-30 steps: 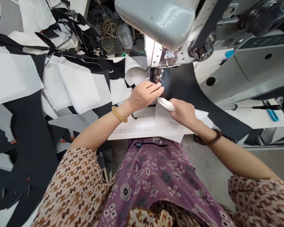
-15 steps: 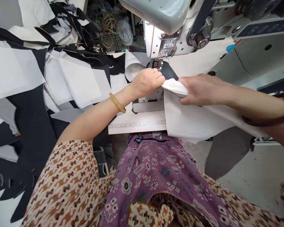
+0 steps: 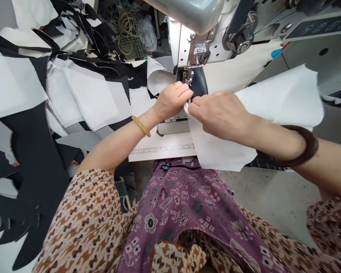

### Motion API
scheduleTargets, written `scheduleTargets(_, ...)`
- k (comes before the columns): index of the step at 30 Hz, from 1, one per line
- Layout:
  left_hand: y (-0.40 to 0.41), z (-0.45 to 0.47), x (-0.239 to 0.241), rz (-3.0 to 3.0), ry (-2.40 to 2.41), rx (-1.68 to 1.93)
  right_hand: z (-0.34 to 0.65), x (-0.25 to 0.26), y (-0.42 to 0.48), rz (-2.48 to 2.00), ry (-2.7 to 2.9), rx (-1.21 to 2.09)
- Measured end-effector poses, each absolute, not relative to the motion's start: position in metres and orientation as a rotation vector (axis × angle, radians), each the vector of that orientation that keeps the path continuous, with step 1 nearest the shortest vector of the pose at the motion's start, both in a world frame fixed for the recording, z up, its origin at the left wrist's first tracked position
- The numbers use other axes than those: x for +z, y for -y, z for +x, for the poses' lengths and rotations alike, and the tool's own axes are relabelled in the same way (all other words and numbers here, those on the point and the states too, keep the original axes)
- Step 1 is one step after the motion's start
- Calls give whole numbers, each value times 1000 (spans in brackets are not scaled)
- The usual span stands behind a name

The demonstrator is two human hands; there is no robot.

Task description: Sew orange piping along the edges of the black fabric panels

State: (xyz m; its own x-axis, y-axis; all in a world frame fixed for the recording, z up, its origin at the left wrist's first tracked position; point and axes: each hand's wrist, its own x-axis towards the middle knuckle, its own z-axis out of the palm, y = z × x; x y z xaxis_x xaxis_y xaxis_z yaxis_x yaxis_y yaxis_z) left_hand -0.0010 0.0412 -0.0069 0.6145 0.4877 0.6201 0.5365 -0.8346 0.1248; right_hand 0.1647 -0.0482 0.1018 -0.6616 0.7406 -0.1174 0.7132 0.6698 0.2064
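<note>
A white piece of fabric (image 3: 220, 149) hangs over the front of the sewing machine (image 3: 197, 49), and part of it spreads out to the right beyond my forearm. My left hand (image 3: 172, 99) pinches the fabric's edge just in front of the presser foot (image 3: 188, 77). Close beside it, my right hand (image 3: 220, 113) grips the same edge with bent fingers, the two hands almost touching. Dark material lies under and behind the presser foot. My fingers hide the exact spot where they hold the cloth.
Cut white pieces (image 3: 88, 94) and black pieces (image 3: 36, 151) are heaped on the left. A printed ruler strip (image 3: 161, 149) runs along the table's front edge. Behind the machine lies a coil of cord (image 3: 127, 32). My lap has a purple apron (image 3: 176, 204).
My right hand has moved left, close to my left hand, and its fingers have gathered the fabric edge. The cloth's right part now lies raised behind my right forearm.
</note>
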Motion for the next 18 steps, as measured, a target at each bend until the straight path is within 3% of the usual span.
scheduleTargets(10,-31,-6,10,-2725,685,-772,172,77,56,1095,-2766,319)
scheduleTargets(18,-25,-5,-23,-2589,872,-928,173,74,57,1189,-2751,261)
